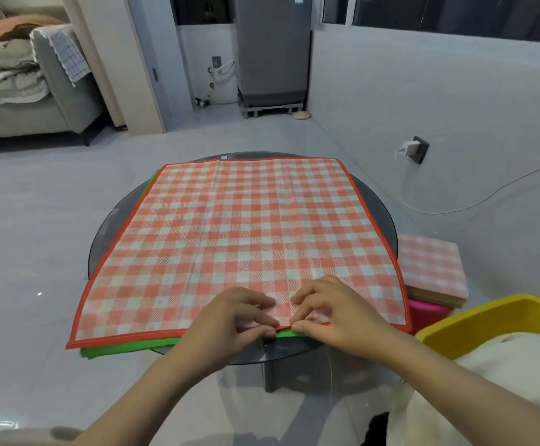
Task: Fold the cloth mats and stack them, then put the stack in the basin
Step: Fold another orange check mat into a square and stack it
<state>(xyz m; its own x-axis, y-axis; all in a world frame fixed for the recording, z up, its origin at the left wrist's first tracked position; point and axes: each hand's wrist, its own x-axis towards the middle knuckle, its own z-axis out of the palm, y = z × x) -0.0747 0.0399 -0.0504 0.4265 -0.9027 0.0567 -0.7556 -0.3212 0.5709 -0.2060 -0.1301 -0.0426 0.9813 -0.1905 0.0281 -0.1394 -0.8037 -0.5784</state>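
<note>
Head view: two hands, left (239, 317) and right (329, 312), pinch one checked mat's (242, 233) near edge.

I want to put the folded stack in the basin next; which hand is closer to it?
Probably the right hand: the folded stack and yellow basin both lie on its side.

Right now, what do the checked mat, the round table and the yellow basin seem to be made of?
Checked mat: probably thin woven or non-woven cloth, matte; it keeps fold creases and has a stitched red border.
Table: apparently dark tinted glass, glossy; the floor and its base show through its near edge.
Basin: likely moulded plastic, smooth, with an even bright colour and a rounded rim.
Both hands, left and right, pinch the mat's near edge.
</note>
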